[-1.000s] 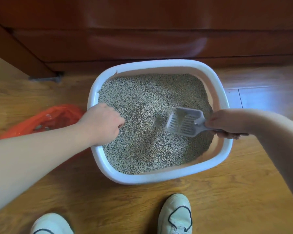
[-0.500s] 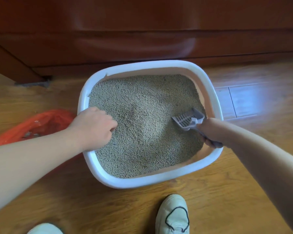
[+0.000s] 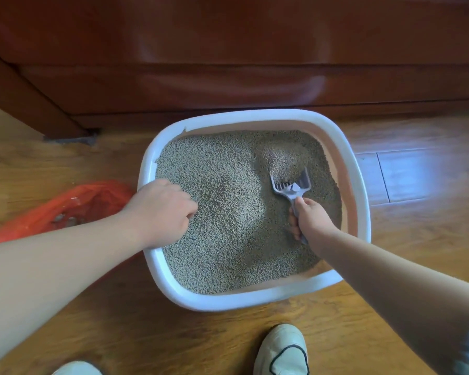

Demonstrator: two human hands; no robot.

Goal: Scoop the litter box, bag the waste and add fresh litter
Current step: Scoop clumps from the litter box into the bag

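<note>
Wooden floor point(image 3: 119, 307) bears litter box point(image 3: 255, 119); left hand point(image 3: 160, 209) clasps its rim, right hand point(image 3: 313, 220) grasps scoop point(image 3: 291, 186).

a dark red-brown wooden cabinet point(image 3: 228, 50) fills the top of the view, its glossy front carrying soft reflections. a honey-coloured wood floor point(image 3: 377, 334) spreads out in front of the cabinet. a grey scrap point(image 3: 71, 139) sits at the cabinet's left base corner. well apart from the cabinet stand 2 pale shoes: a shoe with dark trim point(image 3: 282, 353) and a second shoe point(image 3: 76, 369), cut off by the bottom edge.

Bright daylight glares on floor point(image 3: 406, 174); edges blur.
</note>
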